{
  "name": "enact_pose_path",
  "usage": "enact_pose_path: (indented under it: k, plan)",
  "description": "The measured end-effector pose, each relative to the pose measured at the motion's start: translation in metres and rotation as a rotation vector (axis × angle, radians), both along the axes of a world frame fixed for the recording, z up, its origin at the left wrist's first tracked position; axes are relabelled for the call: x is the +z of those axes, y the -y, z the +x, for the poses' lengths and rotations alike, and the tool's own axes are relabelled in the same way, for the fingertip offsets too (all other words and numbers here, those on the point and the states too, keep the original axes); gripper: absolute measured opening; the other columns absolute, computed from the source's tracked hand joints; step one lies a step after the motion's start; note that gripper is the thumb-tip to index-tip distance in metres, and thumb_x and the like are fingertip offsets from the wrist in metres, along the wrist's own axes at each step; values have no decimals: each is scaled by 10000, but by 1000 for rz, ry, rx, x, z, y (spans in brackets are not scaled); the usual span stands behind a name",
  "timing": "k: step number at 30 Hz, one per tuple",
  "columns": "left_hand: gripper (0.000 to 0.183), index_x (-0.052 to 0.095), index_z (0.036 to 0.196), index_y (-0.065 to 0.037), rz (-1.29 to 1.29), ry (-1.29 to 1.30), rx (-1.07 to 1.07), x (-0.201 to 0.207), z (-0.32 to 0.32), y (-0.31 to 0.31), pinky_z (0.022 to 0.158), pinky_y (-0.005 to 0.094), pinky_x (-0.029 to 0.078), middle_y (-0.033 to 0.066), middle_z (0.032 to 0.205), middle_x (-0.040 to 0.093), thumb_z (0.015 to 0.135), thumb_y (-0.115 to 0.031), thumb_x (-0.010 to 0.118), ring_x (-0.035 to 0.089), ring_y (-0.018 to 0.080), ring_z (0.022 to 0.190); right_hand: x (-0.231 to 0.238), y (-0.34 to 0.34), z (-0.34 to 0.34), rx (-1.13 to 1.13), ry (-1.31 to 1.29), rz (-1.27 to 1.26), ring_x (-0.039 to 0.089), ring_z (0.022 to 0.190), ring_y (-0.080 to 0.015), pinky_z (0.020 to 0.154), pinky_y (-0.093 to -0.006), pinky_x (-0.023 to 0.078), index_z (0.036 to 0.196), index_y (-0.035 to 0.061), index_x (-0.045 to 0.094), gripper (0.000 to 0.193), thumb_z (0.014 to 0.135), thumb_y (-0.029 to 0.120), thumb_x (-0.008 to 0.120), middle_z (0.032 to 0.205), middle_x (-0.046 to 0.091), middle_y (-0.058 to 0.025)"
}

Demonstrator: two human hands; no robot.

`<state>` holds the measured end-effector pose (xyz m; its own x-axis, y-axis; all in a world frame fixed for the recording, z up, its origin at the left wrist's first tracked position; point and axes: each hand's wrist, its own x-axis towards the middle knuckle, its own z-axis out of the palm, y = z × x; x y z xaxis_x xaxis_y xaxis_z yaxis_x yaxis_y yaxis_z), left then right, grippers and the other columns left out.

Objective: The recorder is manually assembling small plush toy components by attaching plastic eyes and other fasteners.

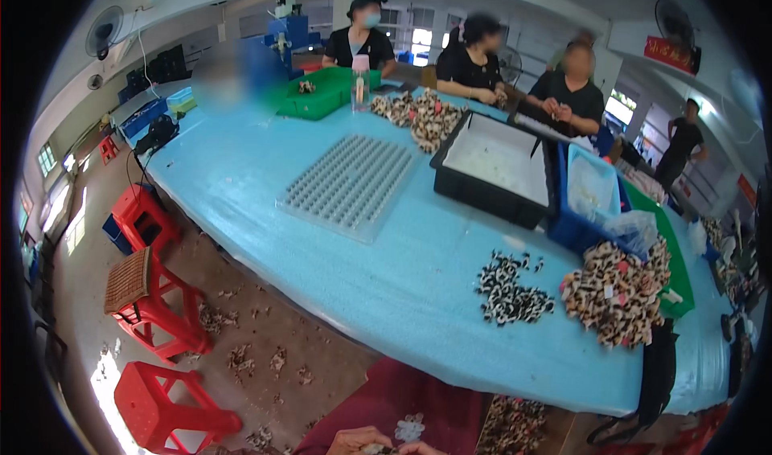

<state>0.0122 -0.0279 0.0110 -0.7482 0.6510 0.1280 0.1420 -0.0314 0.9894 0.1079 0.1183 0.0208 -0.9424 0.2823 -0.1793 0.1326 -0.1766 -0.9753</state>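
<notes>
Below the table's (pixel 378 318) near edge, I'd best steady this small pale piece (pixel 375 449) in my curled left fingers (pixel 358 437); my right fingers' (pixel 418 448) grip, cropped, I cannot tell.

The dark red cloth (pixel 386 399) has a white flower (pixel 410 428). The tabletop (pixel 322 266) is light blue, and the stools (pixel 145 403) are bright red.

The lower edge cuts off the left hand (pixel 359 439) and right hand (pixel 420 448); the small item (pixel 375 449) between them is too cropped to identify. A blurred patch (pixel 235 77) obscures part of the worktop's (pixel 241 178) far side.
</notes>
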Motion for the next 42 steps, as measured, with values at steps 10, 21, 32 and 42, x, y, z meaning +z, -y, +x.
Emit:
enact_pose_path:
  k: [10,21,32,42]
  plan:
    - [196,639,867,-23,-85,-149,106,-6,14,-7,607,293,467,76,734,585,886,-195,546,588,183,671,4,-2,11,50,84,-58,522,652,-55,582,-229,432,799,41,607,87,853,105,630,703,592,9]
    - [127,655,859,-48,-242,49,-32,-11,-2,-10,634,240,469,10,723,596,738,-13,636,586,135,709,4,-2,2,54,133,85,497,588,-63,526,-224,416,840,2,542,42,863,28,565,725,532,-20]
    - [153,662,844,6,-164,482,-104,3,-3,-6,634,221,478,52,797,649,751,87,571,607,105,704,47,-104,-11,354,-89,507,623,733,-194,657,-298,492,860,30,633,57,811,56,648,800,633,-84]
    - [117,617,825,1,-172,317,130,5,-24,-8,662,220,453,12,780,602,734,73,627,558,78,732,77,-266,-33,-547,40,662,548,589,-62,533,-206,445,836,-8,622,52,824,38,602,676,600,-7]
